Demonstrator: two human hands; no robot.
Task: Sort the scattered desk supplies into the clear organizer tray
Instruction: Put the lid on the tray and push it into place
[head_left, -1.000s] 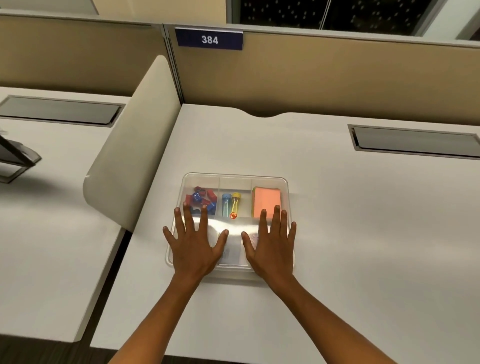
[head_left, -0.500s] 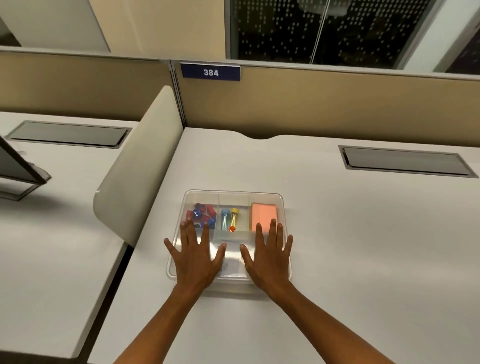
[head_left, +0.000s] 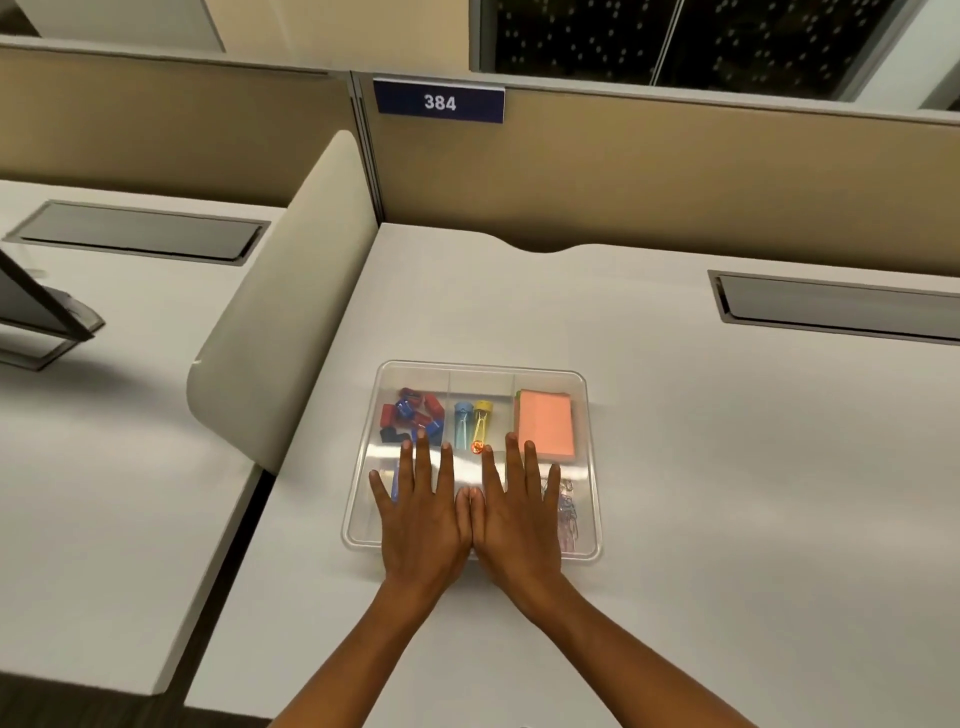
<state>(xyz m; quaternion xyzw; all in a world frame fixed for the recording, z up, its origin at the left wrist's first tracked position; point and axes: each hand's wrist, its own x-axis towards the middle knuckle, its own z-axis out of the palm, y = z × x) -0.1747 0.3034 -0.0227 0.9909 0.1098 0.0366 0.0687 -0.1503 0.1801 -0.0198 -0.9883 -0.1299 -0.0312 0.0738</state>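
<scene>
The clear organizer tray (head_left: 587, 415) sits on the white desk in front of me. Its far-left compartment holds red and blue binder clips (head_left: 410, 415). The far-middle one holds a blue and a yellow clip (head_left: 472, 423), and the far-right one an orange sticky-note pad (head_left: 545, 426). Coloured paper clips (head_left: 568, 514) lie in the near-right part. My left hand (head_left: 423, 512) and my right hand (head_left: 519, 512) lie flat, palms down, fingers straight, over the tray's near half. Their thumbs touch. They hide most of the near compartments.
A beige curved divider (head_left: 291, 322) stands left of the tray, between this desk and the neighbouring one. A grey cable hatch (head_left: 836, 309) is set into the desk at the far right. A tan partition with a "384" plate (head_left: 439, 102) runs along the back.
Both hands have slid together until the thumbs touch; earlier they lay apart on the tray. The view has tilted up slightly.
</scene>
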